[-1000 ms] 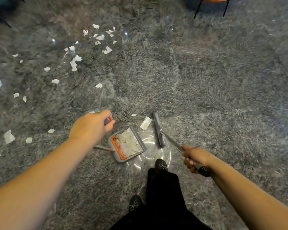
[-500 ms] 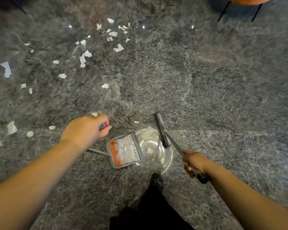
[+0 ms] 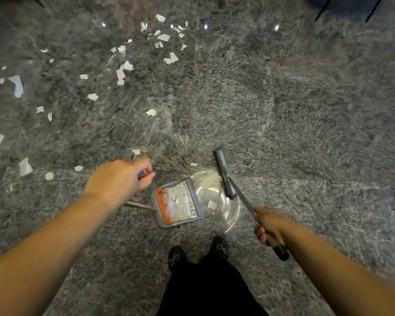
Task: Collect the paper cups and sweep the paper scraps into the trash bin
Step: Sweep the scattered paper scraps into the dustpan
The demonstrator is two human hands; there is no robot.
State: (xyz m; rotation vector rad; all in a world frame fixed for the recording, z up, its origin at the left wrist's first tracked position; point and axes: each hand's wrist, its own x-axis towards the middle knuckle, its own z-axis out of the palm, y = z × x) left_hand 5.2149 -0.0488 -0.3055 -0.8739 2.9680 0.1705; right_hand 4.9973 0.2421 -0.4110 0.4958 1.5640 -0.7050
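Observation:
A grey dustpan (image 3: 193, 201) with an orange comb edge sits on the grey stone floor, holding white paper scraps. My left hand (image 3: 119, 179) grips the top of its long handle. My right hand (image 3: 268, 224) grips the broom handle; the grey broom head (image 3: 224, 172) rests on the floor just right of the pan's mouth. Between pan and broom lie two paper scraps (image 3: 211, 204). Many more white scraps (image 3: 123, 71) are scattered over the floor to the upper left. No paper cups or trash bin are in view.
My two dark shoes (image 3: 219, 247) stand just below the dustpan. Thin black chair legs (image 3: 372, 8) show at the top right corner, and more at the top left. Bright ceiling-light reflections glare on the floor around the pan.
The dustpan and broom head have stayed close together with scraps between them. My feet have shifted so both shoes now show, and the view has tilted slightly, bringing the scattered scraps lower in frame.

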